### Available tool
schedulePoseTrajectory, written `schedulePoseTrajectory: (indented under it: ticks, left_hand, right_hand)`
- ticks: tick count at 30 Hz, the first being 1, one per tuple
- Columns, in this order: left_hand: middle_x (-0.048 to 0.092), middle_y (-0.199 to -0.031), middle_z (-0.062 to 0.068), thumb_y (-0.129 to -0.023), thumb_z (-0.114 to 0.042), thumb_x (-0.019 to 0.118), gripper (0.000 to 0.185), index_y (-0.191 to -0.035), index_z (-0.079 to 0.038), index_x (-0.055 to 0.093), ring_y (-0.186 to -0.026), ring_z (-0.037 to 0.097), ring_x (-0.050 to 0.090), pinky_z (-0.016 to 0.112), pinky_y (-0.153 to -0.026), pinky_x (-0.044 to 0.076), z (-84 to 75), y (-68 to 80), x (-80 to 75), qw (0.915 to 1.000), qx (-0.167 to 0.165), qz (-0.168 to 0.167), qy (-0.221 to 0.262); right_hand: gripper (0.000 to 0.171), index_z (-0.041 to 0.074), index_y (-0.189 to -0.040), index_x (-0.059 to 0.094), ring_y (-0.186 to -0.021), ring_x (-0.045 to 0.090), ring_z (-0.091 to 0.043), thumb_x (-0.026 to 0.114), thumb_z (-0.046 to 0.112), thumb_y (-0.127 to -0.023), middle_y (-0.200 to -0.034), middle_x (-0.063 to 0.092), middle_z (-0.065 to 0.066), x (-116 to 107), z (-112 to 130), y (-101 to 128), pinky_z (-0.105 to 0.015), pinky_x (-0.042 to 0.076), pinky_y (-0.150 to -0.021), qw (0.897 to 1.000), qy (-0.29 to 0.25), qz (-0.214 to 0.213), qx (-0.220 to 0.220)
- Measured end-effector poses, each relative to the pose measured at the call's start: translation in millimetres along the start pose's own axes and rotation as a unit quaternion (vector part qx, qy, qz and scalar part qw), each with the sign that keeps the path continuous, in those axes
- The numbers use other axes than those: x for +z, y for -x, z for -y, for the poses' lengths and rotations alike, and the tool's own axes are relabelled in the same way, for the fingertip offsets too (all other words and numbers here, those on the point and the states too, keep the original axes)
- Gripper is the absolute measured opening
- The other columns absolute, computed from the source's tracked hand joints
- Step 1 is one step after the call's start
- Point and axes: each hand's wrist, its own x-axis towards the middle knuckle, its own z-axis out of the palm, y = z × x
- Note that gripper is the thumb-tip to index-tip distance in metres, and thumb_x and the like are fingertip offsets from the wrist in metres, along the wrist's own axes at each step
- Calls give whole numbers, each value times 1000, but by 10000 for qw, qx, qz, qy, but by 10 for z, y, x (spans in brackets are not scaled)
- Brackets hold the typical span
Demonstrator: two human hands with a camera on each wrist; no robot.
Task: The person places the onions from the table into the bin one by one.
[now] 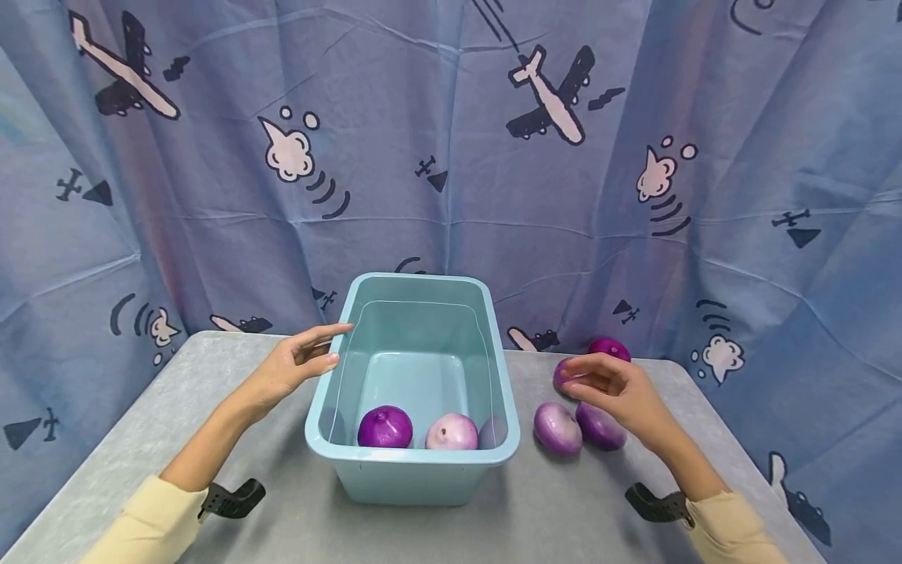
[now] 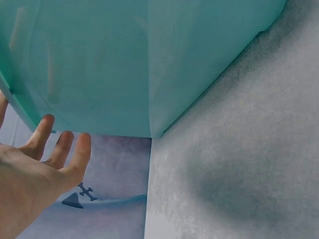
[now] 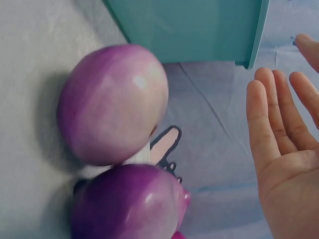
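Note:
A teal plastic bin [image 1: 338,392] stands mid-table and holds a dark purple onion [image 1: 384,428] and a paler onion [image 1: 452,432]. My left hand [image 1: 320,349] lies open beside the bin's left rim, with its fingertips at or very near the edge. In the left wrist view the open left hand [image 2: 47,159] sits just off the bin wall [image 2: 124,64]. My right hand [image 1: 588,378] hovers open over several purple onions [image 1: 557,428] to the right of the bin and holds nothing. The right wrist view shows its open palm [image 3: 286,149] next to two onions [image 3: 113,102].
The grey table [image 1: 141,423] ends close behind the bin, where a blue curtain [image 1: 451,157] printed with aeroplanes hangs. One more onion [image 1: 609,347] lies by the curtain at the back right. Black wrist mounts [image 1: 232,499] show on both sleeves.

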Motion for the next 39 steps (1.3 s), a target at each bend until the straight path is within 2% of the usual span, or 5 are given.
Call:
schedulePoseTrajectory:
  ticks: [5, 13, 22, 30, 39]
  left_hand:
    - [43, -155, 10, -102, -21, 64, 50, -150, -12, 51, -145, 31, 31, 52, -112, 30, 7, 4, 4, 10000, -44, -2, 35]
    - [42, -155, 9, -102, -22, 64, 50, -150, -14, 52, -146, 31, 29, 53, -113, 29, 5, 7, 10, 10000, -47, 11, 5]
    - [43, -155, 11, -102, -22, 65, 50, -149, -14, 52, -145, 33, 31, 54, -111, 30, -4, -5, 18, 10000, -58, 0, -21]
    - [42, -155, 11, -102, -21, 65, 50, -149, -14, 52, -145, 34, 31, 54, -111, 31, -7, -3, 10, 10000, -49, -2, 28]
    - [43, -154, 12, -102, -21, 65, 51, -150, -13, 51, -142, 32, 35, 53, -110, 33, -8, 9, 2, 9999, -101, 2, 92]
  right_hand:
    - [30, -13, -121, 61, -102, 70, -22, 69, -8, -93, -118, 63, -28, -94, -67, 79, -31, 55, -86, 9999, 66, -33, -93]
    - [29, -10, -122, 62, -100, 70, -20, 69, -6, -94, -115, 68, -18, -223, -142, 220, -28, 55, -84, 9993, 339, -138, 7]
    - [28, 0, -125, 64, -101, 69, -16, 69, 4, -98, -116, 69, -13, -375, -222, 420, -24, 54, -84, 9949, 800, -372, 490]
    - [29, -5, -125, 63, -99, 70, -15, 68, -1, -97, -112, 71, -7, -476, -315, 530, -25, 55, -80, 9945, 754, -533, 489]
    - [34, -4, -129, 61, -98, 70, -12, 69, 8, -99, -115, 71, -3, -542, -427, 590, -26, 56, -78, 9889, 1013, -632, 883]
